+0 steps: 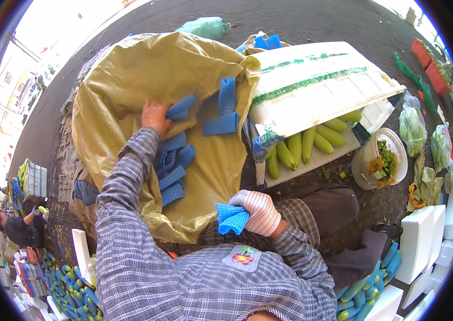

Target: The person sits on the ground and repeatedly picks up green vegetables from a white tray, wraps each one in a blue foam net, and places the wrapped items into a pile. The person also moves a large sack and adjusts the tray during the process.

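My left hand (156, 116), bare, reaches onto a large yellow woven plastic sack (210, 176). A blue foam net sleeve (182, 108) touches its thumb side; whether the fingers grip it is not clear. More blue foam net sleeves (172, 176) lie loose just below this hand, and others (221, 123) rest farther right on the sack. In a striped knit glove, my right hand (256, 212) is closed around a bunch of blue foam net sleeves (232, 218), by the sack's lower right edge. Long green vegetables (285, 154) lie in a white foam box (310, 164) at the right.
A foam lid (310, 88) leans over the box. Beside it stands a white bucket (397, 160) with leaf scraps. Sleeved vegetables (70, 293) are piled lower left, others (365, 293) lower right, near foam boxes (419, 244). A co-worker (21, 228) is at the far left.
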A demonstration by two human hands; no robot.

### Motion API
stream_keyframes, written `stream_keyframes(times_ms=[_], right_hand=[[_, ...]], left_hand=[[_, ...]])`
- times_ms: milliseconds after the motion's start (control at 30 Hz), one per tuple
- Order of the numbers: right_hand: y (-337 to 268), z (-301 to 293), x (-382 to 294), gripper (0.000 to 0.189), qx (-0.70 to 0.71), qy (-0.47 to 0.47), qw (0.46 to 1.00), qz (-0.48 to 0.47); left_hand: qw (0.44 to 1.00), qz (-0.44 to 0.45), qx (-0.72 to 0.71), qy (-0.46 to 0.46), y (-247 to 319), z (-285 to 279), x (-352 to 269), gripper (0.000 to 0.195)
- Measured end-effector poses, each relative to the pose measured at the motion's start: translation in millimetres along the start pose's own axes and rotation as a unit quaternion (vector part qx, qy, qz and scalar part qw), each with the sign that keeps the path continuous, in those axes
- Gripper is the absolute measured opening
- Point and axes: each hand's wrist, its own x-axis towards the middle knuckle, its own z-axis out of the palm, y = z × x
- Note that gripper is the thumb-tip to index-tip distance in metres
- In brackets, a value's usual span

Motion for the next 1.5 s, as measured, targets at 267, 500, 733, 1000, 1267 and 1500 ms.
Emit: stream_keyframes(times_ms=[267, 500, 733, 1000, 1267, 1500], right_hand=[[5, -8, 7, 0.031, 0.014, 0.020, 1.000, -0.004], [-4, -3, -2, 0.033, -0.020, -0.022, 0.999, 0.015], [-5, -12, 7, 0.041, 0.030, 0.002, 0.997, 0.067], [-31, -12, 20, 0.031, 0.086, -0.049, 0.995, 0.025], [-43, -10, 22, 0.035, 0.105, -0.039, 0.992, 0.049], [-18, -17, 14, 0.047, 0.088, -0.010, 0.987, 0.134]], left_hand=[[0.560, -0.190, -0.684, -0.427, 86, -18, -7, 0.055], [0.728, -0.337, -0.582, 0.133, 63, 84, 45, 0.035], [0.916, -0.112, -0.312, 0.225, 2, -12, 113, 0.089], [0.957, -0.168, -0.227, -0.067, 87, 89, 138, 0.148], [0.950, -0.200, -0.236, -0.052, 65, 135, 189, 0.119], [0.950, -0.179, -0.254, 0.015, 32, 111, 183, 0.094]])
